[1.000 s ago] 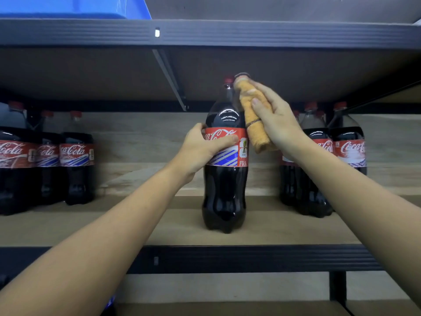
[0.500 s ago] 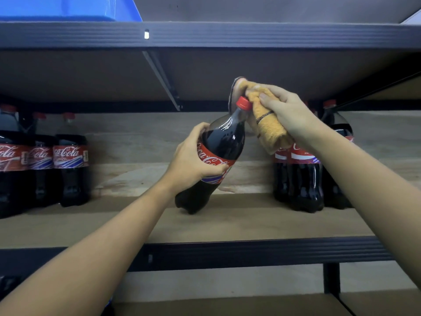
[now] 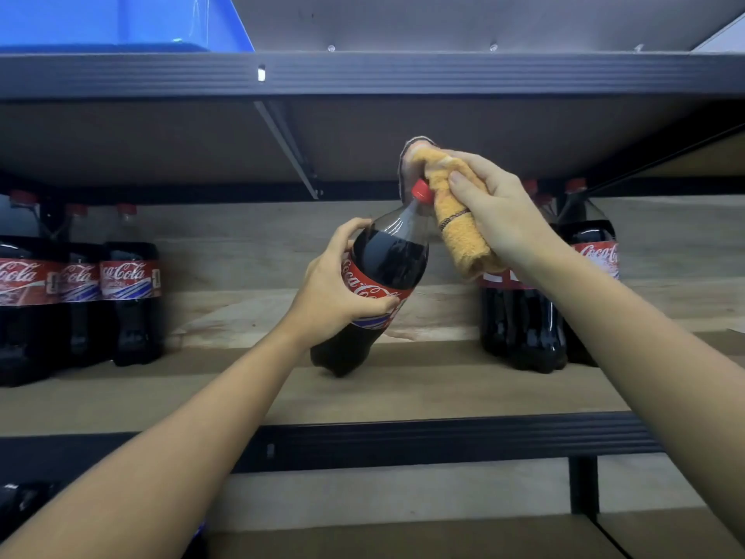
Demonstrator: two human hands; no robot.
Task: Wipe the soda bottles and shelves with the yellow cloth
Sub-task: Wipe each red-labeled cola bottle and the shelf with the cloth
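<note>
Yellow cloth, bunched in the right hand, presses against cap and neck of the tilted soda bottle, approx. mid-shelf. Left hand grips the bottle at label level, base lifted just above the shelf board, prob. to expose the neck w/o disturbing adjacent bottles.

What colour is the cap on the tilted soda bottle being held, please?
Red. The cap of the tilted soda bottle shows best in the head view, beside the yellow cloth.
</note>
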